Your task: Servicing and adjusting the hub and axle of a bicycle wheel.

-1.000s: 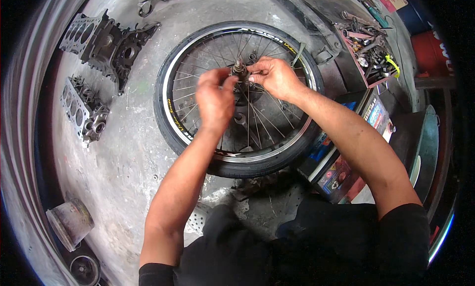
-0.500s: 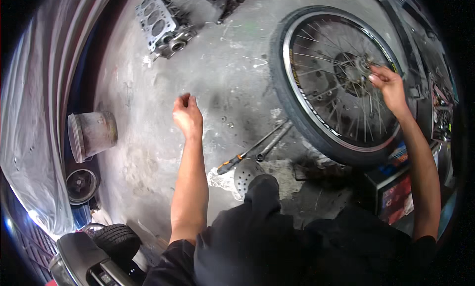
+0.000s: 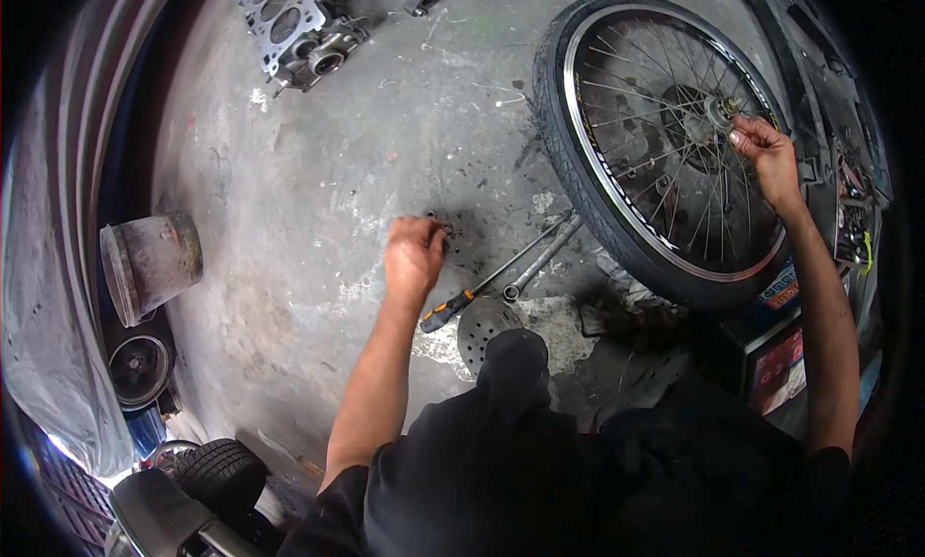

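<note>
My left hand (image 3: 414, 260) reaches down over the floor with its fingers curled together. Its fingertips are beside a small metal nut (image 3: 447, 229), and another small nut (image 3: 433, 215) lies just past them. Whether the fingers hold anything is hidden. On the right, a spoked wheel (image 3: 578, 104) with a black tyre rests tilted. My right hand (image 3: 766, 159) is pinched at the wheel's hub (image 3: 721, 112), thumb and fingers closed by the axle end.
A screwdriver (image 3: 448, 311) with a black and orange handle and a wrench (image 3: 540, 263) lie by my shoe (image 3: 482, 331). An engine cylinder head (image 3: 289, 27) sits at the far left. A bucket (image 3: 159, 263) lies at left, and boxes (image 3: 776, 364) stand at right.
My left hand has moved right and lowered to the small nuts, its fingers curling. My right hand stays at the hub. The view has shifted slightly.
</note>
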`<control>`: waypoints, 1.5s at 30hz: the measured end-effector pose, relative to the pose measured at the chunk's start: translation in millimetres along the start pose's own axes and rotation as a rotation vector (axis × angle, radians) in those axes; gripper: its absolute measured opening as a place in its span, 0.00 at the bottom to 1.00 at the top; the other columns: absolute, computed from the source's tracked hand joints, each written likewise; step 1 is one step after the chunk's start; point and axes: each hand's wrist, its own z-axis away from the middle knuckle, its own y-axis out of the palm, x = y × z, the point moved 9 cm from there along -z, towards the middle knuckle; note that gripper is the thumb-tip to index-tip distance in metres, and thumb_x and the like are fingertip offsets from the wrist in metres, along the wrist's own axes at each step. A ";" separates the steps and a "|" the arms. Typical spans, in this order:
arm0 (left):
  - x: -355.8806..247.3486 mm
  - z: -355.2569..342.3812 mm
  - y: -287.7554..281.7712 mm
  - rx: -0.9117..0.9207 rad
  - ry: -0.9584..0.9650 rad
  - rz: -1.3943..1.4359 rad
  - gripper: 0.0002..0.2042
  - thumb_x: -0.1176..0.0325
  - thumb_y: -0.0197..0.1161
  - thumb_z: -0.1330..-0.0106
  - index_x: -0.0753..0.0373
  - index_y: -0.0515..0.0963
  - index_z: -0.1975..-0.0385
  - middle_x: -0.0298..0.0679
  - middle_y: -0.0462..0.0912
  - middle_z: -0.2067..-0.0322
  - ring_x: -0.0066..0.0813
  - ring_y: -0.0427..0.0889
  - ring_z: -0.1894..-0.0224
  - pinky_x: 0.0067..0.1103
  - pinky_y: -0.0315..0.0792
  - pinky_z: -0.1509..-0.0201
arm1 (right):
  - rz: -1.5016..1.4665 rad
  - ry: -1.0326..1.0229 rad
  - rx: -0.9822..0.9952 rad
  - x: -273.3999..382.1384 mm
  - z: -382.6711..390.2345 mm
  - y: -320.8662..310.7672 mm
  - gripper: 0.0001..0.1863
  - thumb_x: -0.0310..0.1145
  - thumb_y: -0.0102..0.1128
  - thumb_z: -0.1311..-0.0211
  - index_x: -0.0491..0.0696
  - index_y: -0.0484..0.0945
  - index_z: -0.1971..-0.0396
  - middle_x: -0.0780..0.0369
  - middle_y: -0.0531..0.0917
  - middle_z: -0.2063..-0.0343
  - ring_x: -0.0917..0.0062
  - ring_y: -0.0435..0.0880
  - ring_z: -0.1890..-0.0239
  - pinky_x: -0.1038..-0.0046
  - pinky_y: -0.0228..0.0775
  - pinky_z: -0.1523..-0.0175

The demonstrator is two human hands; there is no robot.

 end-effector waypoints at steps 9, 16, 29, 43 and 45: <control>-26.6 27.9 25.2 0.004 0.111 -0.018 0.06 0.70 0.73 0.36 0.62 0.86 0.63 0.45 0.84 0.64 0.49 0.81 0.56 0.39 0.78 0.49 | -0.010 0.076 -0.036 -15.3 5.7 -27.3 0.20 0.28 0.74 0.30 0.39 0.85 0.42 0.64 0.89 0.52 0.81 0.86 0.52 0.75 0.80 0.44; -24.9 43.2 28.5 0.039 0.320 -0.272 0.09 0.69 0.69 0.42 0.58 0.73 0.75 0.43 0.74 0.75 0.49 0.75 0.66 0.43 0.70 0.57 | 0.143 -0.076 -0.005 38.4 17.0 19.6 0.18 0.31 0.75 0.33 0.41 0.87 0.45 0.58 0.91 0.54 0.74 0.89 0.51 0.71 0.80 0.42; -342.7 -144.0 52.1 -0.031 0.318 0.516 0.10 0.67 0.72 0.31 0.67 0.88 0.58 0.44 0.91 0.64 0.31 0.89 0.60 0.26 0.81 0.50 | -0.153 0.039 -0.012 28.2 11.2 12.6 0.15 0.19 0.73 0.35 0.39 0.88 0.49 0.59 0.91 0.55 0.76 0.89 0.51 0.73 0.81 0.42; -413.9 -156.4 105.4 -0.083 0.381 0.453 0.06 0.68 0.74 0.35 0.64 0.88 0.65 0.46 0.88 0.65 0.48 0.85 0.57 0.37 0.78 0.49 | -0.061 -0.070 -0.087 23.2 15.5 2.0 0.15 0.21 0.75 0.36 0.40 0.89 0.50 0.64 0.85 0.62 0.81 0.85 0.58 0.77 0.77 0.49; -418.9 -155.3 103.2 -0.106 0.440 0.459 0.07 0.68 0.76 0.35 0.66 0.89 0.64 0.47 0.89 0.65 0.45 0.88 0.59 0.33 0.79 0.51 | -0.072 -0.078 -0.089 20.2 15.3 -0.5 0.15 0.21 0.75 0.36 0.39 0.89 0.50 0.64 0.86 0.61 0.81 0.85 0.58 0.77 0.77 0.49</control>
